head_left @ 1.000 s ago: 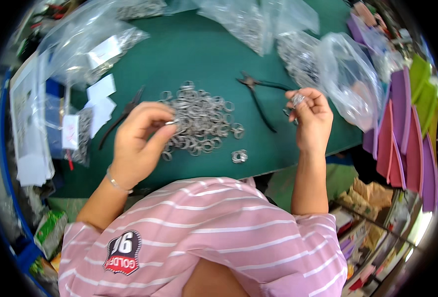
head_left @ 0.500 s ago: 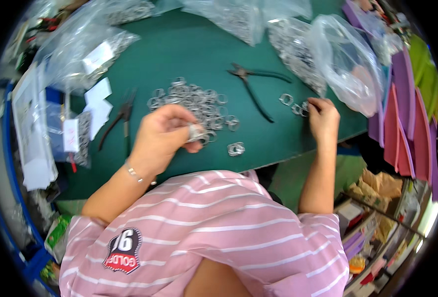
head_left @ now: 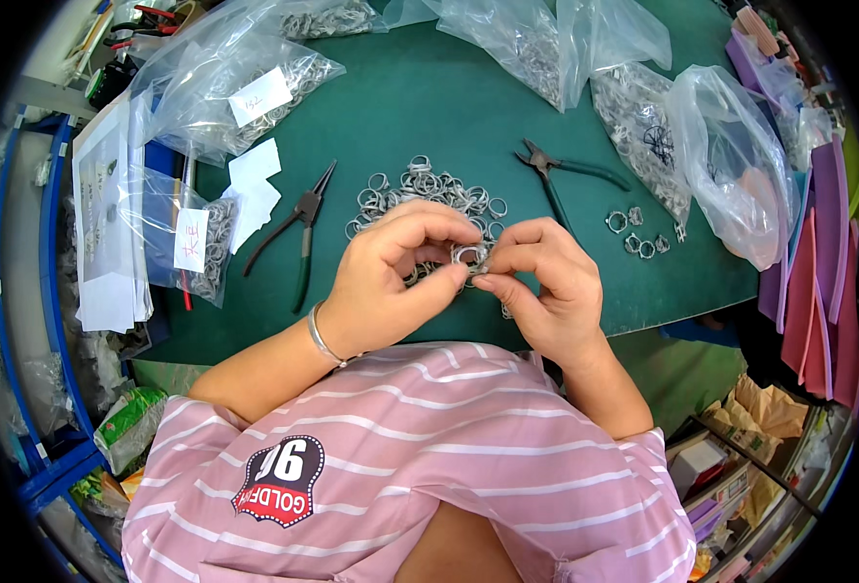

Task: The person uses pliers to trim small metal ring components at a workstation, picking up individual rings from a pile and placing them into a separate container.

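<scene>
My left hand (head_left: 391,267) is closed, its thumb and fingertips holding a silvery metal ring (head_left: 466,255), maybe with others behind it. From the right, my right hand (head_left: 551,287) pinches at the edge of the held ring; its fingertips hide the exact contact. Just beyond both hands a pile of similar metal rings (head_left: 425,185) lies on the green table, partly covered by my left hand. A few rings (head_left: 646,250) lie apart to the right. Below my right fingertips, another bit of metal (head_left: 505,311) shows, mostly hidden.
Pliers with dark handles (head_left: 303,219) lie left of the pile, and green-handled pliers (head_left: 554,185) to its right. Clear bags of metal parts (head_left: 634,121) line the far side. White paper slips (head_left: 253,189) and a small labelled bag (head_left: 218,243) sit at left.
My right hand has left the loose rings at the right and come to my left hand, where it pinches at the held ring. The whole view has shifted somewhat.
</scene>
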The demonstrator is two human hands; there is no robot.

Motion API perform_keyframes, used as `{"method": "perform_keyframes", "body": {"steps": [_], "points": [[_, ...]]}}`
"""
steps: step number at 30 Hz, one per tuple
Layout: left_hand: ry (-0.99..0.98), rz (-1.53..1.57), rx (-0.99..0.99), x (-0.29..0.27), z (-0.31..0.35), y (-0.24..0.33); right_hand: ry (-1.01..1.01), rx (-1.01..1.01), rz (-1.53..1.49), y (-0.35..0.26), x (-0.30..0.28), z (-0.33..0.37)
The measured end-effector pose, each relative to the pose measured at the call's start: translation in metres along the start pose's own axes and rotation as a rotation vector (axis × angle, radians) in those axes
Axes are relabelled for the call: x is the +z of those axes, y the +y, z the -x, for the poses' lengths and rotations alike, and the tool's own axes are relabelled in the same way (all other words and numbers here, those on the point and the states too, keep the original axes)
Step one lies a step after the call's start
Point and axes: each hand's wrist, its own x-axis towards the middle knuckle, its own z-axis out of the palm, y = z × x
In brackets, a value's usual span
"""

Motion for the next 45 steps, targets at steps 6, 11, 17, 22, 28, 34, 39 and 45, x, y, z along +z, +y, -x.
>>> {"method": "perform_keyframes", "body": {"steps": [6,11,17,22,28,34,39,45], "points": [[-0.073,0.065,-0.095,-0.012,0.005,-0.006,-0.101,-0.097,0.314,0.011,-0.025,-0.008],[0.044,0.299,-0.187,-0.021,0.004,-0.011,-0.278,0.328,0.970,0.053,-0.079,-0.007],[0.077,0.450,-0.256,-0.019,0.004,-0.005,-0.433,0.403,0.995,0.047,-0.085,-0.027],[0.088,0.447,-0.051,-0.018,0.005,-0.007,-0.374,0.386,0.941,0.050,-0.078,-0.026],[0.073,0.366,-0.013,-0.023,0.005,-0.005,-0.159,0.835,-0.600,0.047,-0.077,-0.012],[0.106,0.265,0.060,-0.021,0.004,-0.012,-0.190,0.499,-0.697,0.015,-0.041,0.004],[0.137,0.244,0.023,-0.021,0.005,-0.006,-0.305,0.370,-0.220,0.006,-0.029,0.018],[0.093,-0.012,0.061,-0.025,0.008,0.000,-0.358,0.121,0.231,-0.009,-0.028,-0.002]]}}
